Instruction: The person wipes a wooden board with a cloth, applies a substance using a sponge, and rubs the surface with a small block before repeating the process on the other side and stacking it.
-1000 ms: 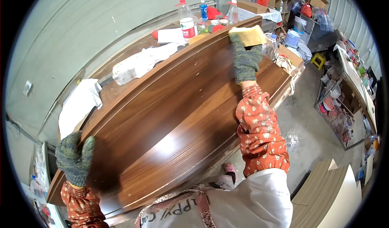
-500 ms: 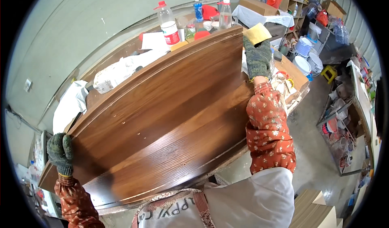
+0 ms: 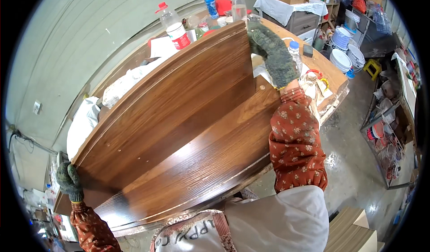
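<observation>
A brown wooden panel (image 3: pixel 179 90) stands tilted up on its long edge, above a glossy brown wooden surface (image 3: pixel 197 175). My left hand (image 3: pixel 69 179), in a dark green knitted glove, is closed round the panel's left end. At the upper right end is my right hand (image 3: pixel 275 57), gloved alike, its fingers bent against the short edge. The fingertips are partly behind the panel, and whatever they hold is hidden. A blue-capped clear bottle (image 3: pixel 294 52) stands just right of this hand.
Behind the panel are a red-capped bottle (image 3: pixel 174 27), a blue bottle (image 3: pixel 211 5) and white sheeting (image 3: pixel 83 122). A dark block (image 3: pixel 307 50) and red-handled tool (image 3: pixel 314 72) lie on the workbench (image 3: pixel 333 75). White buckets (image 3: pixel 340 60) and a yellow stool (image 3: pixel 372 69) stand to the right.
My right hand has moved left and turned down over the panel's end; the yellow pad it held is out of sight. The view has shifted, and my left hand stays at the left end.
</observation>
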### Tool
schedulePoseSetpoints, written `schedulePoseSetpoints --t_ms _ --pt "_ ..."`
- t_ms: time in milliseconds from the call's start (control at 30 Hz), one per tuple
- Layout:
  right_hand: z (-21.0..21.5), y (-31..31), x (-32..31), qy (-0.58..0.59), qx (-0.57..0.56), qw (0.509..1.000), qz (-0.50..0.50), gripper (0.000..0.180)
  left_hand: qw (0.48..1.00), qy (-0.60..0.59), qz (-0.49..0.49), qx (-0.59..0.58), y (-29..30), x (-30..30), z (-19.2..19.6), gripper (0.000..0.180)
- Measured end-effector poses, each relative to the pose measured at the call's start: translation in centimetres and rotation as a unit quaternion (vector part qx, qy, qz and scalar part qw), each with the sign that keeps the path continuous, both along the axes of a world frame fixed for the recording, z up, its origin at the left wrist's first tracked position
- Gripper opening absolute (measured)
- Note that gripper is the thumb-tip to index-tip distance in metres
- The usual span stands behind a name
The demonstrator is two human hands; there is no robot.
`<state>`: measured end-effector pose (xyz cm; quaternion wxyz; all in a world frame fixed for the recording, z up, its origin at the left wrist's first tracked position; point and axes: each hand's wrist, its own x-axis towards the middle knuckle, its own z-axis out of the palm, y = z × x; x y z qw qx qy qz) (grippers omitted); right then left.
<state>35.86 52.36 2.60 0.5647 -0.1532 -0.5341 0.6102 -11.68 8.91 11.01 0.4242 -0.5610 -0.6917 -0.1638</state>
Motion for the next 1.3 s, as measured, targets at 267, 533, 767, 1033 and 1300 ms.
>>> schedulePoseSetpoints --t_ms 267,533,767,1033,1300 --pt "1.2 -2.3 -1.1 -0.120 0.041 0.990 -0.056 0.054 0.999 0.011 -0.004 0.037 0.9 0.7 -0.1 0.025" --pt "0.8 -2.4 -0.6 -0.116 0.027 0.990 -0.080 0.042 0.999 -0.032 0.042 -0.010 -0.1 -0.7 -0.4 0.029" --pt "-0.3 -1.4 -1.6 -0.174 0.396 0.840 -0.329 0.033 0.996 -0.024 0.084 -0.011 -1.7 -3.3 -1.1 0.032" --pt "-3.5 0.2 -2.9 -0.170 0.313 0.858 -0.369 0.033 0.991 0.082 0.102 -0.009 -2.2 -2.5 -0.8 0.027" --pt "-1.7 -2.0 -1.1 -0.348 0.124 0.914 -0.168 0.066 0.993 0.052 0.107 0.002 -1.9 -3.9 -1.4 0.026"
